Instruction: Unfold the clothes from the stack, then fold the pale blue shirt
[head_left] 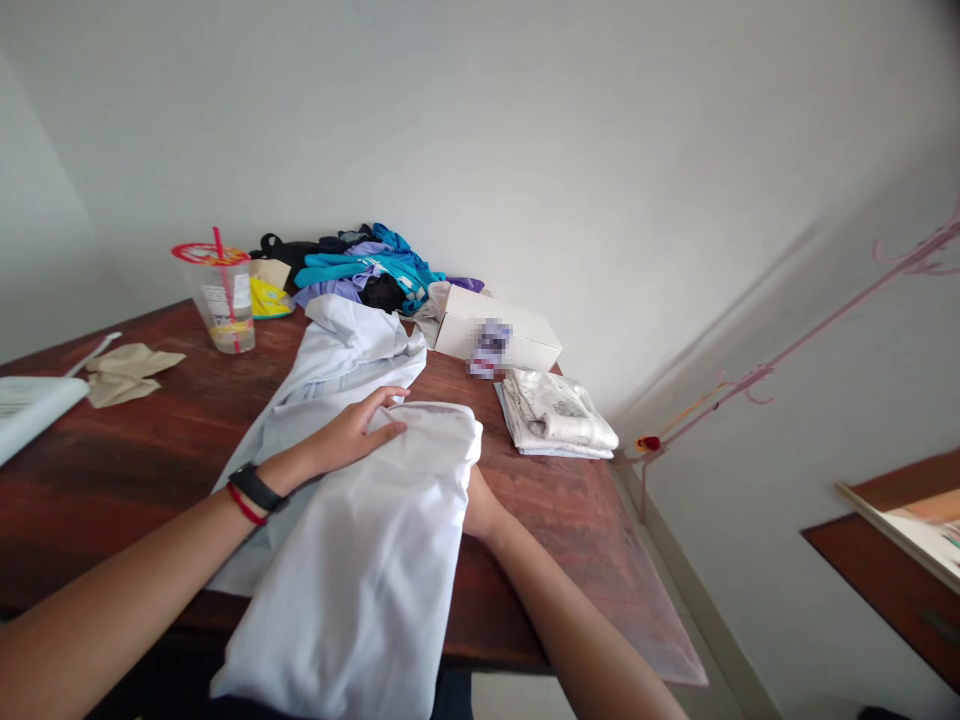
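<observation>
A white cloth garment stretches from the table's front edge toward the back, its near part folded into a long raised panel. My left hand holds this panel by its left upper edge, thumb lying on top and fingertips partly hidden behind it. A black watch and a red band circle that wrist. My right hand is at the panel's right edge, with its fingers hidden by the fabric. Beyond my hands, the garment's far part lies bunched on the table.
On the dark wooden table, a folded printed cloth stack and white box sit right. A clothes heap lies behind. Leftward are a plastic cup, brown paper and a white device. A pink rack leans rightward.
</observation>
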